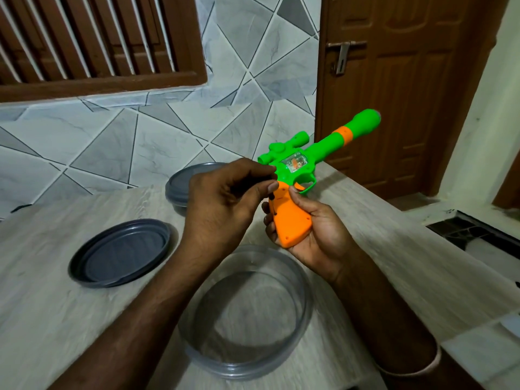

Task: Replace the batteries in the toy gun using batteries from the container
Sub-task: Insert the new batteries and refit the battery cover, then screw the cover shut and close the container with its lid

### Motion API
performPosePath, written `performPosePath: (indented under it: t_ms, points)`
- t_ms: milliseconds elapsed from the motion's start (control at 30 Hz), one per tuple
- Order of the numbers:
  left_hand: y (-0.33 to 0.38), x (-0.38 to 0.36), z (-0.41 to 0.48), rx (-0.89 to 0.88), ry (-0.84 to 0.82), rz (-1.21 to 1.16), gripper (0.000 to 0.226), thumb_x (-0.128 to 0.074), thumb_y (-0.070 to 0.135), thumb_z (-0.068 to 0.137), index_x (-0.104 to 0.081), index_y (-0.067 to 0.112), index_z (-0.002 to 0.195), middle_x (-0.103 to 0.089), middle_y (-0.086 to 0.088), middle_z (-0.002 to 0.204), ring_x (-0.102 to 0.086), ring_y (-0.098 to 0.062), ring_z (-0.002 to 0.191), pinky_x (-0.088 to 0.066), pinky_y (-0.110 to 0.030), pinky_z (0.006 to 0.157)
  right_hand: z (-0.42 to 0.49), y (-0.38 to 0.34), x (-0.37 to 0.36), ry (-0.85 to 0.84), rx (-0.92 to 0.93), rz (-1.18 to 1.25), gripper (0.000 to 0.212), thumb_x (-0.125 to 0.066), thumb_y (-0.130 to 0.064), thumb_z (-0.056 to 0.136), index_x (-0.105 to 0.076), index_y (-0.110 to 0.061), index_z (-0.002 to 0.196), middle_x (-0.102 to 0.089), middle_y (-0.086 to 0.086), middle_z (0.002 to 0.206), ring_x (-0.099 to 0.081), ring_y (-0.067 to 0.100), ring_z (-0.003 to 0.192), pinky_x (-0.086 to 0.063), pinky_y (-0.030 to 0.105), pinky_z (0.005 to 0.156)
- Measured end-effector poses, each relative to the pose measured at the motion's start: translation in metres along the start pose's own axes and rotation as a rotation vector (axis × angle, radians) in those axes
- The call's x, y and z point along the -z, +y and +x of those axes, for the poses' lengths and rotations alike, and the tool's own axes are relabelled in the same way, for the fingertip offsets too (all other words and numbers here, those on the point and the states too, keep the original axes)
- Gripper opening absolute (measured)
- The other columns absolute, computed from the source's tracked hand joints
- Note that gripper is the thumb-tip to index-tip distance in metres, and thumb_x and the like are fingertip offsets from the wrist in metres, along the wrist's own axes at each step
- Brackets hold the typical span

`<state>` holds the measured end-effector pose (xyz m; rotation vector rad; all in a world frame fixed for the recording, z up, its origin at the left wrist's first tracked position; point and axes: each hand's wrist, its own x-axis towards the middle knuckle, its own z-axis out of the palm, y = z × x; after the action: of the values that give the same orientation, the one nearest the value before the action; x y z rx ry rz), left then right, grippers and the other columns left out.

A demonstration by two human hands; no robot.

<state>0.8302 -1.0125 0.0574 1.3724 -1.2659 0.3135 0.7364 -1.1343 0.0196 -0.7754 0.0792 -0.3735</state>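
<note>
My right hand (315, 235) grips the orange handle of the green and orange toy gun (306, 161), holding it above the table with the barrel pointing up and to the right. My left hand (225, 201) is at the top of the handle, its fingertips pinching a small dark object (266, 180) that looks like a battery; most of it is hidden by the fingers. A clear round container (304, 280) stands on the table below my hands, with nothing visible inside it.
A dark grey lid (118, 253) lies upside down on the wood-pattern table (42, 319) to the left. A second round container with a grey lid (183, 184) sits behind my left hand. A tiled wall is behind; a brown door (394, 94) stands at the right.
</note>
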Motion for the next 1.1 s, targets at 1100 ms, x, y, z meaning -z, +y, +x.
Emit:
performPosePath:
  t_ms: [1100]
  points:
    - [-0.001, 0.012, 0.001, 0.06, 0.155, -0.124, 0.025, -0.071, 0.002, 0.092, -0.07, 0.005, 0.116, -0.075, -0.012, 0.101, -0.074, -0.025, 0.096, -0.06, -0.04, 0.091, -0.007, -0.048, 0.034, 0.242, -0.019, -0.519, 0.041, -0.065, -0.017, 0.091, -0.06, 0.008, 0.123, -0.066, 0.022, 0.086, -0.067, 0.024, 0.058, -0.051, 0.026, 0.046]
